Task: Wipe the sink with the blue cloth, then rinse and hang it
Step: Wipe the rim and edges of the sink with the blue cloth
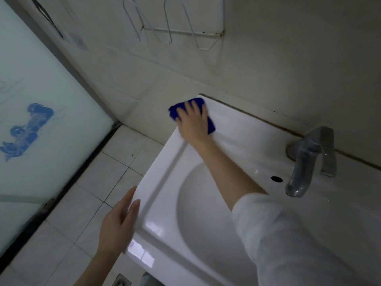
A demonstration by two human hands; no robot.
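Deep-blue cloth (174,114), bunched on the sink (165,168) at its far corner, lies mostly hidden under the flat, spread-fingered right hand (193,122). The left hand (117,223), fingers straight, rests against the sink's side edge.

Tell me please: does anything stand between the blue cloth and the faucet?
Nothing visible does. The right hand presses the blue cloth on the far left corner of the sink, and its ledge toward the faucet holds nothing.

Small tiled bathroom, dim and greyish on my feed.
I'm seeing pale wall tiles (278,58) with a white wire rack (177,33) mounted high, light square floor tiles (82,195) below, and a frosted glass door (41,75) at left carrying a blue decal (26,131).
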